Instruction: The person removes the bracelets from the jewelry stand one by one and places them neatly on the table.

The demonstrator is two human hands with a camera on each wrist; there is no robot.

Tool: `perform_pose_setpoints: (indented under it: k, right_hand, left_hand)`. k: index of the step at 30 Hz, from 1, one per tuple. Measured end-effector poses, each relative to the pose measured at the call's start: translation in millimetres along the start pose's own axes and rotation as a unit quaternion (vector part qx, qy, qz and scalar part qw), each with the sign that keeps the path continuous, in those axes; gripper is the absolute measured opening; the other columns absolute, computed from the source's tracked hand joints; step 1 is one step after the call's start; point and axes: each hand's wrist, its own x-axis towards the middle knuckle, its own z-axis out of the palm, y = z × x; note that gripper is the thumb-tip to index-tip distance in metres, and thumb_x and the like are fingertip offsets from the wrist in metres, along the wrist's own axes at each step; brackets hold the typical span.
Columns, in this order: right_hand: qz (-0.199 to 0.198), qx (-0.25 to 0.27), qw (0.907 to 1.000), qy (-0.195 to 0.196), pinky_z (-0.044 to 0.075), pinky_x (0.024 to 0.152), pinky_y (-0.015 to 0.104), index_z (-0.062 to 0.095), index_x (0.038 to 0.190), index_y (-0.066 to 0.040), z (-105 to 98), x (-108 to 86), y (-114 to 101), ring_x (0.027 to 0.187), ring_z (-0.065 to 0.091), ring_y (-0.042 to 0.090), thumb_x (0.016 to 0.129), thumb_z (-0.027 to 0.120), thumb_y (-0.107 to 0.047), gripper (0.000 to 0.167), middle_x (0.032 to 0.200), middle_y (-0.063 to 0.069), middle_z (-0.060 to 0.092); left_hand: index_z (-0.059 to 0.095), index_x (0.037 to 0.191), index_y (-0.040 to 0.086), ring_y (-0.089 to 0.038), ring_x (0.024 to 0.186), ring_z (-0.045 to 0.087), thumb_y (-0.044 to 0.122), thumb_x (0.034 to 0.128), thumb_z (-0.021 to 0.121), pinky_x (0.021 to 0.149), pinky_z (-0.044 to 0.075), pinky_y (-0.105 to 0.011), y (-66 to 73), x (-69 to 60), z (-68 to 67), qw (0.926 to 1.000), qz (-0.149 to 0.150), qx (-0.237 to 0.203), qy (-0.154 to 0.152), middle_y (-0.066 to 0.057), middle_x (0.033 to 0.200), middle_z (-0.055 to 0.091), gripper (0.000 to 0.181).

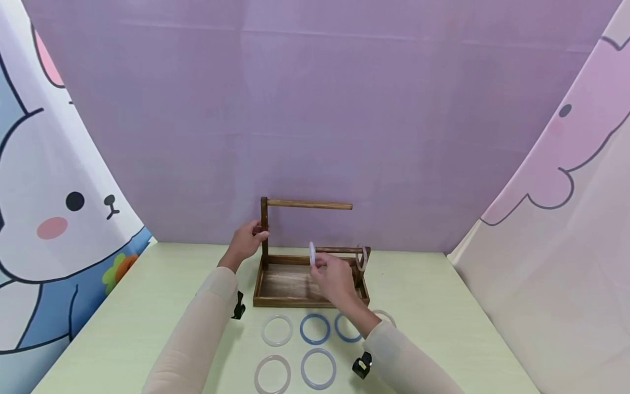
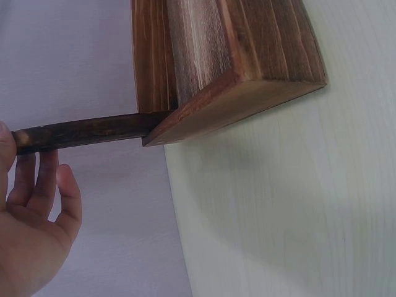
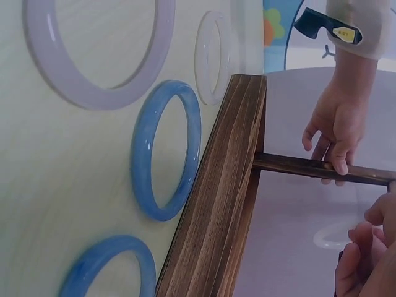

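A brown wooden stand with a tray base and two horizontal bars stands at the back of the table. My left hand grips its tall left post, thumb on one side and fingers on the other. With its fingertips my right hand pinches a pale whitish bangle, seen edge-on at the free left end of the lower bar. A pale pinkish bangle hangs on that bar near the right post. The upper bar carries nothing.
In front of the stand several bangles lie on the pale table: a clear whitish one, blue ones, a lavender one and a pinkish one. My right forearm partly covers others. A purple cloth backdrop rises right behind.
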Motion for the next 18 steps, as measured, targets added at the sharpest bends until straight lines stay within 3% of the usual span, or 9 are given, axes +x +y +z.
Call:
perform_pose_setpoints:
  k: [4,9,18]
  right_hand:
    - [-0.031,0.006,0.9995,-0.009,0.025,0.039,0.013,0.079,0.103,-0.016,-2.6,-2.9,-0.5,0.042,0.038,-0.004,0.088,0.074,-0.011,0.017,0.086,0.000,0.079]
    - [-0.067,0.001,0.9977,-0.009,0.022,0.039,0.011,0.079,0.106,-0.015,-5.2,-7.2,2.2,0.041,0.031,-0.006,0.087,0.073,-0.009,0.021,0.082,0.000,0.078]
    - [-0.082,-0.021,0.9950,-0.054,0.025,0.039,0.012,0.078,0.113,-0.012,-10.9,-16.0,10.2,0.043,0.037,-0.005,0.088,0.074,-0.012,0.024,0.082,-0.001,0.076]
  left_hand:
    - [0.052,0.144,0.006,-0.038,0.125,0.061,0.027,0.1082,0.052,0.103,0.050,-0.054,0.0,-0.2,0.2,1.0000,0.003,0.000,0.001,-0.022,0.139,0.061,0.041]
    - [0.052,0.144,0.005,-0.038,0.125,0.062,0.025,0.1080,0.053,0.103,0.050,-0.055,0.1,-0.7,0.0,1.0000,0.007,-0.002,0.003,-0.022,0.138,0.061,0.041]
    - [0.051,0.144,0.005,-0.039,0.125,0.062,0.025,0.1078,0.053,0.103,0.050,-0.055,-0.2,0.0,-1.2,0.9999,0.009,0.000,0.003,-0.023,0.138,0.061,0.042]
